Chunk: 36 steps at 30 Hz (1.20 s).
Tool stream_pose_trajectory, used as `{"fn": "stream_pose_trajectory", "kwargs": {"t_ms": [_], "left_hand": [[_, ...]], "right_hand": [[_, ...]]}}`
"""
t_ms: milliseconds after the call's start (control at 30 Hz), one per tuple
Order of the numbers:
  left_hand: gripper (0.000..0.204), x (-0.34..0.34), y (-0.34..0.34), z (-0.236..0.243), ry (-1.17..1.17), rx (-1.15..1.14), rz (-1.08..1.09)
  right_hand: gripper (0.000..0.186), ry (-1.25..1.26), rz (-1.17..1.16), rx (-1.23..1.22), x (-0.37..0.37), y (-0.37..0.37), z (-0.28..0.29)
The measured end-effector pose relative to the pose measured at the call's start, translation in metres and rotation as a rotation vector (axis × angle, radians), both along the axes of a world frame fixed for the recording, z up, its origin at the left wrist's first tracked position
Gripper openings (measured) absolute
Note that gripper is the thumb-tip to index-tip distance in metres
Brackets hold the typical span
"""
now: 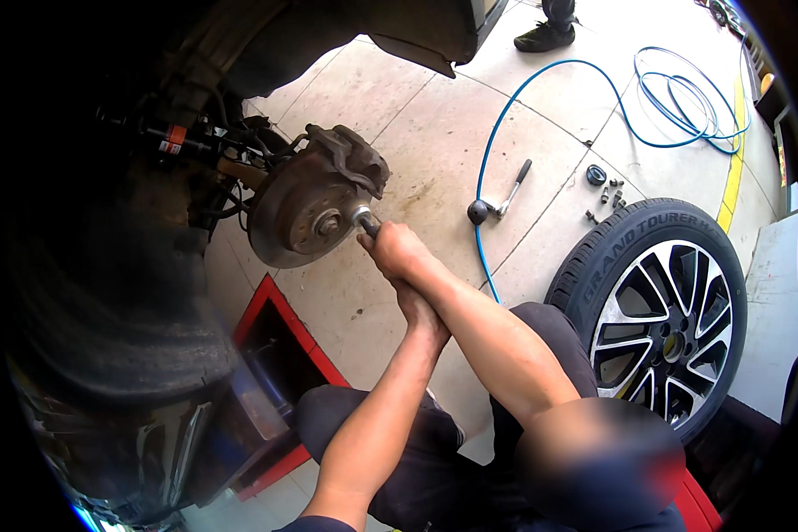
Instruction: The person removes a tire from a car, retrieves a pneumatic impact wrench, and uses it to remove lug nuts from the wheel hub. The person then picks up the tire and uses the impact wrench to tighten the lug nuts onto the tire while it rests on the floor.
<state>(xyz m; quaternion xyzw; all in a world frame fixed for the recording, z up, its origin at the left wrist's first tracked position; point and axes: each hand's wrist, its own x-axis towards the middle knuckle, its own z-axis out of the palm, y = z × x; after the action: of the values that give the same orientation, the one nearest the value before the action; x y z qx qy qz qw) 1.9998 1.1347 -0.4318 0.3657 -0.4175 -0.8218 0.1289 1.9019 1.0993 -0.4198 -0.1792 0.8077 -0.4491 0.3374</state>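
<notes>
My right hand [396, 249] is closed on a tool [370, 226] with a round silver head, held against the rusty brake disc [288, 230] beside its hub. My left hand [414, 306] is just below and behind the right one, its fingers hidden, with the two forearms close together. Above the tool, a rusty caliper [350, 155] sits on the disc's edge. A dark strut [177, 140] with an orange label runs back into the shadowed wheel well.
A wheel [652, 315] stands at the right. On the tiles lie a blue hose [545, 66], a ratchet [514, 186], several small fasteners [605, 197] and a black round part [597, 174]. A red-rimmed opening [253, 306] is below the disc. Another person's shoe [543, 36] shows at the top.
</notes>
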Motion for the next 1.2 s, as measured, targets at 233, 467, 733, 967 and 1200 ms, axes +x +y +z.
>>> {"fn": "stream_pose_trajectory", "kwargs": {"t_ms": [233, 467, 733, 967, 1200], "left_hand": [[0.063, -0.002, 0.0, 0.004, -0.046, 0.143, 0.057], [0.065, -0.004, 0.005, 0.02, -0.06, -0.103, 0.025], [0.031, -0.003, 0.006, 0.031, 0.047, -0.194, -0.138], [0.032, 0.001, -0.008, 0.008, 0.125, -0.021, -0.161], [0.035, 0.0, 0.001, 0.026, 0.08, -0.001, -0.097]], "right_hand": [[0.057, -0.012, -0.046, 0.004, 0.0, 0.002, 0.006], [0.059, -0.018, -0.038, -0.062, -0.004, 0.006, 0.022], [0.06, 0.001, -0.095, -0.072, -0.003, 0.006, 0.019], [0.059, 0.009, -0.081, -0.084, -0.001, 0.004, 0.022], [0.057, 0.01, -0.086, -0.109, -0.001, 0.005, 0.022]]}}
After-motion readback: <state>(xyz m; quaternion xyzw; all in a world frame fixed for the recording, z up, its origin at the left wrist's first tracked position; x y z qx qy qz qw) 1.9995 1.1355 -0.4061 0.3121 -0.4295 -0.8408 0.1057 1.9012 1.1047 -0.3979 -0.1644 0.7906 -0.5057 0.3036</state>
